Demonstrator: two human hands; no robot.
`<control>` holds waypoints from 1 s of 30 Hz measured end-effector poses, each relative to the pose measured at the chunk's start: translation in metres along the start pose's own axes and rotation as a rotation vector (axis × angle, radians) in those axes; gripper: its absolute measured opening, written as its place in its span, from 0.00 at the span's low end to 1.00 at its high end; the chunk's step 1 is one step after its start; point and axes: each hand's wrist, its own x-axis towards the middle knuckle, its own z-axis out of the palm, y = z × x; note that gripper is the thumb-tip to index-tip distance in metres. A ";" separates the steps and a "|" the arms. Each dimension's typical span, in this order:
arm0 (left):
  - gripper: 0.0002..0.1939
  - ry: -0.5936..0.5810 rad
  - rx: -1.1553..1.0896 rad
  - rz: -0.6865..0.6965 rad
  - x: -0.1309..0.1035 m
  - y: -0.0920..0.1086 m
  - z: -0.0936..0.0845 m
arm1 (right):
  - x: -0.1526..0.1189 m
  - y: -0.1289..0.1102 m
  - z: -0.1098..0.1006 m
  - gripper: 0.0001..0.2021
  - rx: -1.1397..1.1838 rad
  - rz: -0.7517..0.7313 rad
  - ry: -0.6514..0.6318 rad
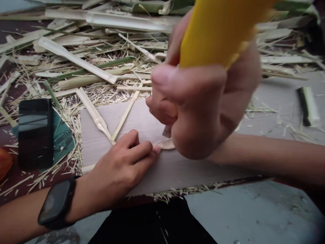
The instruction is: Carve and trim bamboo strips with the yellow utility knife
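My right hand point(203, 108) is wrapped round a utility knife point(218, 30) with a thick yellow handle, which rises toward the camera. A short bit of its metal blade point(167, 131) shows below the fist. Just under the blade lies a small, pale bamboo piece point(168, 144) with a rounded, spoon-like end. My left hand point(127, 162), closed with its fingertips on the near end of that piece, presses it against a flat grey-brown board point(198, 173). My right fist covers the piece's far end.
Pale split bamboo strips point(76, 59) and shavings pile up behind the board. Two thin bamboo pieces, one notched point(95, 115) and one straight point(127, 117), meet beside my left hand. A black phone point(35, 134) lies left. A bamboo offcut point(308, 106) sits right.
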 end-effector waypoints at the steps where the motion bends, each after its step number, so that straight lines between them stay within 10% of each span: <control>1: 0.13 0.014 0.005 0.004 -0.001 -0.001 0.002 | 0.002 0.000 0.000 0.07 0.007 -0.040 0.017; 30: 0.09 0.011 0.048 0.005 0.002 0.000 -0.001 | -0.002 0.024 0.007 0.07 0.043 -0.058 -0.043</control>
